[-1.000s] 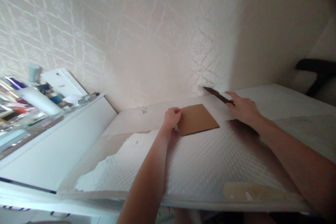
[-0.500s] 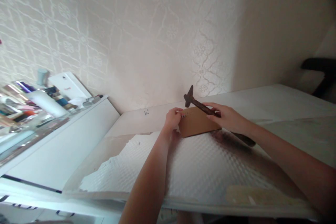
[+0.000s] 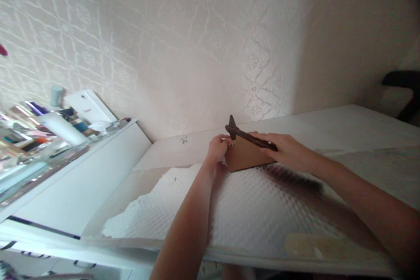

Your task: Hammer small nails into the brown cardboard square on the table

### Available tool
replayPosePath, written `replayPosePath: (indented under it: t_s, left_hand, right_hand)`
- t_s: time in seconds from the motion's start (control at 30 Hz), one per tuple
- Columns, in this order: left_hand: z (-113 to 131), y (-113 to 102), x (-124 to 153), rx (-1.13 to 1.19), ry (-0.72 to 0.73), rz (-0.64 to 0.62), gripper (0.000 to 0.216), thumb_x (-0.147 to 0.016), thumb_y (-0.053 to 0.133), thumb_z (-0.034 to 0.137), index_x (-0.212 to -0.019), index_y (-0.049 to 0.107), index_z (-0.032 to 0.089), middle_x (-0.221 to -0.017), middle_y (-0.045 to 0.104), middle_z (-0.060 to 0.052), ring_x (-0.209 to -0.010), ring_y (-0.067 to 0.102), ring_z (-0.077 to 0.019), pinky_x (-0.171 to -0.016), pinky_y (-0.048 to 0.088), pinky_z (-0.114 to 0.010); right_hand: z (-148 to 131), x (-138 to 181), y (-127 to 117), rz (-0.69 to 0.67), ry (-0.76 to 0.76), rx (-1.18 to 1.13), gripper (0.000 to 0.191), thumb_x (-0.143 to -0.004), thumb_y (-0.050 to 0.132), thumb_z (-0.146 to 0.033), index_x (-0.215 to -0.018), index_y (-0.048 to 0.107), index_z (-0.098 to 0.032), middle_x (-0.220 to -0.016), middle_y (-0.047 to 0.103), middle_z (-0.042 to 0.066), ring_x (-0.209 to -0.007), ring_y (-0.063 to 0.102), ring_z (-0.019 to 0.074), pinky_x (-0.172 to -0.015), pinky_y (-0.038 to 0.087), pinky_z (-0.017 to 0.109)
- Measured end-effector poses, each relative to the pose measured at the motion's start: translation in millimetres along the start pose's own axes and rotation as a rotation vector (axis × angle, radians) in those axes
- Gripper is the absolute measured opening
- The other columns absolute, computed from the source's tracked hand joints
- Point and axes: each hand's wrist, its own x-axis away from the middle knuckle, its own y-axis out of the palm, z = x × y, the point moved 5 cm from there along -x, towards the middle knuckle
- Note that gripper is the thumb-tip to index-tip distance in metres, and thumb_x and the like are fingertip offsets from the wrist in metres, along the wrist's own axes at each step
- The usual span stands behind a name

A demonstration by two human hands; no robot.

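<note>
a flat brown board [image 3: 247, 157] is laid on a white dimpled sheet [image 3: 256, 210], and the sheet in turn is spread over a table [image 3: 315, 131]. a hammer [image 3: 250, 138] is gripped in the right hand [image 3: 288, 151], with fingers and thumb closed around its handle; the hand is held over the board's right side, and the hammer's head is held above the board's far left corner, though whether anything is touched by it cannot be told. the left hand [image 3: 217, 148] is set at the board's left edge, its fingertips gathered at that same corner; whether the board or something small is pinched there cannot be made out. the two hands are kept apart. by the left fingertips, a row of small marks [image 3: 236, 142] is seen along the board's far edge. left of the board, a few small dark bits [image 3: 184, 140] are scattered. farther left of the board, a cabinet [image 3: 82, 175] is topped with clutter. beyond the board, a patterned wall [image 3: 183, 52] is seen, and far to its right, a black chair arm [image 3: 400, 79].
</note>
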Motion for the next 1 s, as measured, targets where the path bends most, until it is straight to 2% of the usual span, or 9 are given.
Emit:
replayPosePath:
  t_s: [0.17,0.4,0.63,0.83,1.0]
  left_hand:
    - [0.0,-0.3,-0.3,-0.021,-0.009,-0.003,0.028,-0.077,0.051,0.014,-0.1,0.069,0.013,-0.093,0.072,-0.01,-0.087,0.065,-0.0179,-0.08,0.048,-0.027]
    - [0.2,-0.8,-0.2,-0.02,0.002,-0.002,0.027,-0.077,0.053,0.014,-0.099,0.069,0.014,-0.093,0.072,-0.009,-0.089,0.065,-0.0169,-0.082,0.047,-0.025]
    - [-0.2,-0.8,-0.6,-0.062,-0.001,-0.003,0.027,-0.078,0.051,0.015,-0.099,0.069,0.013,-0.092,0.072,-0.009,-0.085,0.065,-0.0178,-0.077,0.048,-0.026]
    - [3.5,-0.7,3.0,-0.091,-0.009,0.004,0.027,-0.078,0.056,0.021,-0.102,0.068,0.015,-0.093,0.072,-0.009,-0.086,0.066,-0.0182,-0.079,0.049,-0.027]
    - [7.1,0.4,6.3,-0.174,-0.002,0.009,0.03,-0.077,0.058,0.021,-0.106,0.067,0.017,-0.098,0.072,-0.009,-0.089,0.066,-0.0193,-0.081,0.048,-0.028]
  right_hand:
    - [-0.8,0.4,1.2,-0.037,-0.005,0.016,0.058,-0.08,0.045,-0.013,-0.135,0.048,-0.032,-0.122,0.062,-0.002,-0.107,0.059,0.0216,-0.092,0.046,0.035]
    - [-2.2,0.2,-4.0,0.016,0.009,0.006,0.057,-0.081,0.046,-0.014,-0.135,0.049,-0.032,-0.129,0.057,-0.003,-0.117,0.053,0.0221,-0.1,0.04,0.037]
    - [-1.6,0.3,0.0,-0.057,-0.008,0.002,0.057,-0.082,0.046,-0.014,-0.135,0.047,-0.033,-0.122,0.061,-0.004,-0.11,0.058,0.0202,-0.094,0.045,0.034]
    - [2.2,-0.1,-5.2,0.028,0.034,0.023,0.055,-0.081,0.047,-0.016,-0.134,0.05,-0.031,-0.127,0.058,-0.003,-0.114,0.055,0.022,-0.099,0.042,0.037]
    - [4.3,0.2,-5.5,0.038,0.048,0.024,0.053,-0.081,0.046,-0.017,-0.132,0.052,-0.029,-0.126,0.059,-0.003,-0.112,0.056,0.0217,-0.098,0.043,0.036]
